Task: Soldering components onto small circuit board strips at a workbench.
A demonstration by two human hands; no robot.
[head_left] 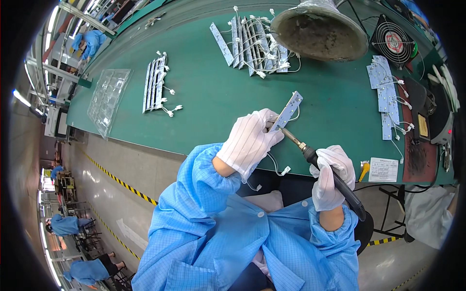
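White-gloved, my left hand (250, 138) grips a narrow light-blue LED circuit board (291, 107), tilted with its far end up to the right. A white wire curves off beside the board, and a white connector (285, 170) hangs by the table's front edge. In my right hand (335, 174), also gloved, is a soldering iron (350, 198) with a black handle. Its metal tip reaches the near end of the board, close to my left fingertips; whether it touches is too small to tell.
On the green table (194, 87) lie LED boards at left (154, 85), a bigger pile at the back (248, 43) and overlapping boards at right (387, 102). A fume funnel (320, 36), a fan (394, 41), a soldering stand (427, 116), a paper sheet (383, 169) and a clear plastic tray (109, 97) surround them.
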